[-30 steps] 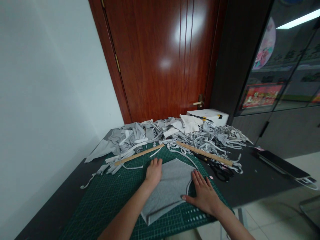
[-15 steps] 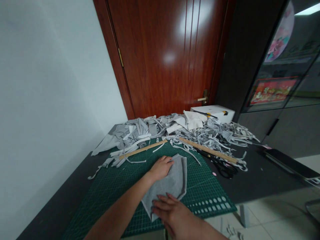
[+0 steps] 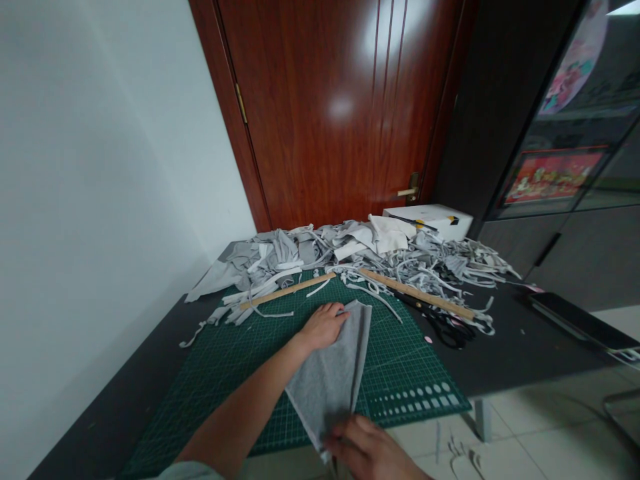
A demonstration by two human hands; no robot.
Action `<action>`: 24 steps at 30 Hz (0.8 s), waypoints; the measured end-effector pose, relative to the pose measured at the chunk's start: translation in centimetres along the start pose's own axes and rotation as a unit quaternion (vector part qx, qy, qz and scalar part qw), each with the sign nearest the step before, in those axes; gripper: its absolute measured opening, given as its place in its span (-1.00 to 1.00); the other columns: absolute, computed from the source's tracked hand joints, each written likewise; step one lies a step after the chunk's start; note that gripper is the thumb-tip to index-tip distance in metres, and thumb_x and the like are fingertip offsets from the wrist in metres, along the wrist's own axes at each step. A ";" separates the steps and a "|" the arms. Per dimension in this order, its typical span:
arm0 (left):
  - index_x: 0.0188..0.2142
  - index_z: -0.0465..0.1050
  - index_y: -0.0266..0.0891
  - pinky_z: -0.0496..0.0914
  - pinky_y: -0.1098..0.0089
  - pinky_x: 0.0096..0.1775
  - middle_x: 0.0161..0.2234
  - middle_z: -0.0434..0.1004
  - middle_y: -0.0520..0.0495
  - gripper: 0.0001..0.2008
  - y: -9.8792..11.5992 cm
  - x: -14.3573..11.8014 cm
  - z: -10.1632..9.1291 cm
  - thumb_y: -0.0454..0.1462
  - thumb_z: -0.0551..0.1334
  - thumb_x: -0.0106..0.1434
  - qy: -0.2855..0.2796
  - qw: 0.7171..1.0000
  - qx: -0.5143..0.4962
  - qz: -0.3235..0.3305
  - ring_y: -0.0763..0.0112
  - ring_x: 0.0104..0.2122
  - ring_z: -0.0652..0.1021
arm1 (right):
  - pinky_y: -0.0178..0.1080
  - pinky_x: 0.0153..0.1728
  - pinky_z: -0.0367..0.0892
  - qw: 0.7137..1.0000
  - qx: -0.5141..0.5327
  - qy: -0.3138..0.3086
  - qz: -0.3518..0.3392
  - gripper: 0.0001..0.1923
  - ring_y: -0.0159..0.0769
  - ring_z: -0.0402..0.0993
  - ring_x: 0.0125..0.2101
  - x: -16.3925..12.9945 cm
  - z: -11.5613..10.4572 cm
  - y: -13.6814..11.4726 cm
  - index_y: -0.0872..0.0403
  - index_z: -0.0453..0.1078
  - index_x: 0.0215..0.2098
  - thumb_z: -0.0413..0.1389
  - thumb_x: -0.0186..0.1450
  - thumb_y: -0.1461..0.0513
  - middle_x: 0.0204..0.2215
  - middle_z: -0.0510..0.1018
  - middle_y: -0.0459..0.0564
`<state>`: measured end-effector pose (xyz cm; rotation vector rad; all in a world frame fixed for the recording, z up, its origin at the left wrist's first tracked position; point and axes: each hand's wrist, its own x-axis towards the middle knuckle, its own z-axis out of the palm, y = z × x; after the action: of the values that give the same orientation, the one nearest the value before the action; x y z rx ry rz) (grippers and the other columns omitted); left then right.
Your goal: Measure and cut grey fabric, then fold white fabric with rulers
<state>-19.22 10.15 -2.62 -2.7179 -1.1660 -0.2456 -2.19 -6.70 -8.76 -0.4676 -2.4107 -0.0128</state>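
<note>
Lying on the green cutting mat (image 3: 240,373), a folded piece of grey fabric (image 3: 333,377) is seen in the head view; it is a soft, finely ribbed knit, narrowed into a long wedge that runs from the middle of the mat to the mat's near edge. The far end of the fabric is pressed flat by the left hand (image 3: 324,325), its fingers laid together on the cloth. The near corner of the fabric, at the mat's near edge, is gripped by the right hand (image 3: 373,450), the fingers curled closed on the cloth. The two hands are held well apart, one at each end of the wedge.

The mat is printed with a pale grid and a row of small white shapes along its near right edge. At the mat's far edge two straight wooden rulers (image 3: 287,291) are laid, angled toward each other. Beyond the mat's far edge a loose heap of grey strips and offcuts (image 3: 350,257) is piled. Black-handled scissors (image 3: 443,327) are set just right of the mat on the dark tabletop (image 3: 520,353), and a white box (image 3: 435,220) is placed behind the heap.
</note>
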 end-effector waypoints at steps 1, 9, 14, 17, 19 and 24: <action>0.09 0.32 -0.16 0.28 0.25 -0.02 0.01 0.28 -0.12 -0.60 0.0 0.0 0.0 -0.38 0.08 0.25 0.000 1.000 -0.001 -0.001 0.24 -0.06 0.35 | -0.39 -0.30 0.33 1.000 0.004 0.003 0.019 -0.80 -0.39 0.41 -0.28 0.0 0.1 0.0 0.04 0.35 -0.08 -0.05 0.40 0.21 -0.24 0.54 -0.09; 0.13 0.29 -0.15 0.24 0.19 0.04 0.10 0.22 -0.16 -0.56 -0.2 0.0 0.1 -0.34 0.12 0.24 -0.008 0.998 -0.017 -0.060 0.16 0.03 0.29 | -0.28 -0.35 0.23 0.995 -0.083 0.045 0.025 -0.89 -0.31 0.34 -0.36 -0.1 1.0 0.1 0.03 0.35 -0.25 0.00 0.36 0.21 -0.37 0.44 -0.07; 0.07 0.36 -0.10 0.30 0.29 -0.02 -0.11 0.36 -0.09 -0.58 -0.5 0.4 0.3 -0.40 0.09 0.24 -0.012 0.992 -0.027 -0.126 0.26 -0.07 0.38 | -0.26 -0.42 0.24 0.995 -0.044 -0.034 0.080 -0.59 -0.28 0.38 -0.46 2.0 0.7 0.1 0.03 0.31 -0.45 0.04 0.25 -0.12 -0.53 0.44 -0.10; 0.17 0.23 -0.17 0.33 0.35 -0.08 -0.08 0.38 -0.13 -0.50 -0.5 0.9 0.6 -0.42 0.09 0.23 -0.009 0.981 -0.037 -0.189 0.31 -0.12 0.45 | -0.28 -0.42 0.27 0.955 -0.037 -0.100 0.278 -0.85 -0.27 0.46 -0.43 4.7 -1.0 1.1 0.05 0.33 -0.34 0.04 0.32 0.15 -0.46 0.52 -0.05; 0.18 0.18 -0.27 0.37 0.35 -0.17 -0.07 0.42 -0.21 -0.53 -0.2 1.3 0.9 -0.39 0.08 0.27 -0.005 0.969 -0.045 -0.243 0.29 -0.18 0.51 | -0.27 -0.39 0.30 0.915 -0.059 -0.111 0.384 -0.87 -0.22 0.49 -0.35 6.5 -2.1 2.9 0.10 0.33 -0.19 0.04 0.28 0.30 -0.29 0.53 0.08; -0.27 0.46 -0.29 0.31 0.42 -0.38 -0.41 0.54 -0.12 -0.82 -0.5 2.5 0.4 -0.23 0.13 0.31 0.007 0.940 -0.081 -0.331 0.28 -0.37 0.56 | -0.11 -0.11 0.30 0.843 -0.023 0.005 0.537 -0.36 0.01 0.37 -0.02 8.7 -3.4 10.1 0.19 0.14 0.15 0.18 0.12 0.30 0.02 0.37 0.32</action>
<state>-17.86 12.27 -2.39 -2.3324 -2.1038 -0.4579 -2.92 5.21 -1.84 -1.7511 -1.8204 0.4126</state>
